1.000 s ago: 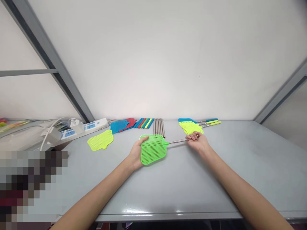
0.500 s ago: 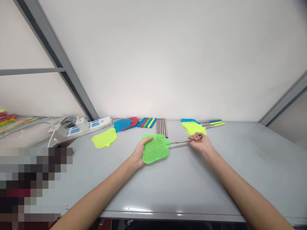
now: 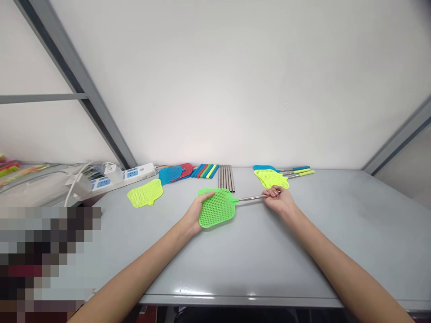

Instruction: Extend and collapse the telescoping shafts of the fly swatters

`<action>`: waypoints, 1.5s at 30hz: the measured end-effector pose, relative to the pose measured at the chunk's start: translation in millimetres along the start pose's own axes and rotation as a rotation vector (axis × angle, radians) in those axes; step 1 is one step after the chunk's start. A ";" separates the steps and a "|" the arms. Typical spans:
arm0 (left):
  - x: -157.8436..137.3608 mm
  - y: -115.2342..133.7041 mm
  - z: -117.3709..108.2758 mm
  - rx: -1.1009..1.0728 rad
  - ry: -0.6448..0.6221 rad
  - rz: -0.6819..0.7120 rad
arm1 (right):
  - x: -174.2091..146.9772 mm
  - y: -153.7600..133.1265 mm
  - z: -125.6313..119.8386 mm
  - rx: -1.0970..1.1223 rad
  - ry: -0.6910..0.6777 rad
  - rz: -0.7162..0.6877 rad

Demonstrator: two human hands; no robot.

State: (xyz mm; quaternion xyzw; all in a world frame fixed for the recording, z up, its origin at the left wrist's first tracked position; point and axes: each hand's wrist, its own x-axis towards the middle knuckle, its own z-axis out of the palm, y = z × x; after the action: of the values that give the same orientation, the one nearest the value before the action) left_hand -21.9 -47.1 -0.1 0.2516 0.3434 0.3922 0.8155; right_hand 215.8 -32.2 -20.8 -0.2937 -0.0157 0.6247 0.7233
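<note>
My left hand point(image 3: 197, 211) grips the far-left edge of a green fly swatter head point(image 3: 217, 208), thumb on top and the other fingers behind the mesh. From the head's neck a thin metal rod point(image 3: 251, 198) runs right. My right hand point(image 3: 279, 198) has its fingers closed around that rod's other end, which they hide. The swatter is held above the table, its mesh facing me. Just behind my right hand lie fly swatters with yellow heads point(image 3: 266, 176) and a blue head point(image 3: 264, 168), their metal rods fitted with coloured grips.
A row of metal rods point(image 3: 226, 178) and several coloured handle grips point(image 3: 204, 171) lie near the wall. Left of them are blue swatter heads point(image 3: 170, 174), a red head point(image 3: 187, 168) and a yellow head point(image 3: 145, 193). A power strip point(image 3: 138, 172) stands at the back left of the grey table point(image 3: 249, 260).
Both hands keep their hold on the green swatter head and the rod. Only a slight shift of the whole view shows.
</note>
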 end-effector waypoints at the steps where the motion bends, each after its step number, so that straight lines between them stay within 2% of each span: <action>1: -0.2 0.3 -0.1 0.000 -0.001 -0.002 | 0.4 0.9 -0.6 0.001 0.001 -0.002; 14: -2.7 -0.8 -0.7 -0.020 -0.020 -0.032 | -5.2 5.9 2.1 0.086 0.050 0.006; 30: -2.6 -0.1 -4.4 -0.233 -0.345 -0.137 | -6.0 5.5 3.2 0.155 0.095 0.025; 45: -3.4 -1.7 -3.7 -0.226 -0.339 -0.140 | -5.8 4.9 3.6 0.181 0.106 0.022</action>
State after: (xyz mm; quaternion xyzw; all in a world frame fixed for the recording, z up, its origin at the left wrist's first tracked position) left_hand -25.5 -50.4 -2.4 0.1965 0.1718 0.3224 0.9099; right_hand 208.7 -35.8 -18.1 -0.2599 0.0824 0.6153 0.7397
